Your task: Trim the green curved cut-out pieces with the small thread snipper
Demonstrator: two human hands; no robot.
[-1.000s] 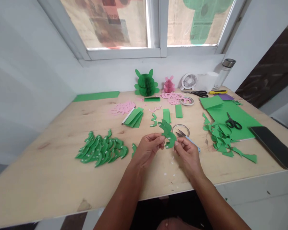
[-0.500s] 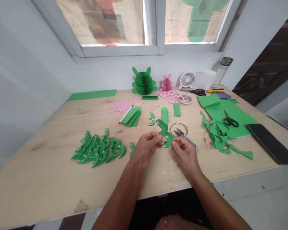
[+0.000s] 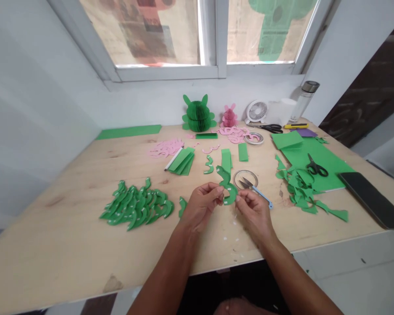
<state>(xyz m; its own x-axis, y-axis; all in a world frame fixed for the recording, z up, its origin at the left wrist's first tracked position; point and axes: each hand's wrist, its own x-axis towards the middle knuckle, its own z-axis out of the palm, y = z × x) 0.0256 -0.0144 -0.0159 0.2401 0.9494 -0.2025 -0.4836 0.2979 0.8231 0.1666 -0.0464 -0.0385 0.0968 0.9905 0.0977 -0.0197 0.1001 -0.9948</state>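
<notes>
Between my two hands is a curved green paper cutout (image 3: pixel 231 192) with small white patches on it. My left hand (image 3: pixel 205 202) pinches its left side with thumb and forefinger. At its lower right edge, the fingers of my right hand (image 3: pixel 254 212) are closed on the paper. A pile of similar green cutouts (image 3: pixel 138 205) lies to the left, and one more green cutout (image 3: pixel 182 204) is partly hidden by my left hand. Just beyond my right hand are a roll of tape (image 3: pixel 238 176) and small blue-handled scissors (image 3: pixel 256 190).
Green scraps (image 3: pixel 300 186), black scissors (image 3: pixel 316 166) on green sheets (image 3: pixel 331 162) and a dark phone (image 3: pixel 371 199) lie at right. Folded green strips (image 3: pixel 183 161) and pink cutouts (image 3: pixel 167 148) are farther back. Green (image 3: pixel 198 116) and pink (image 3: pixel 229 117) paper figures stand by the wall.
The view has shifted slightly, so everything sits a little lower and farther right. Both hands keep nearly the same hold on the green cutout.
</notes>
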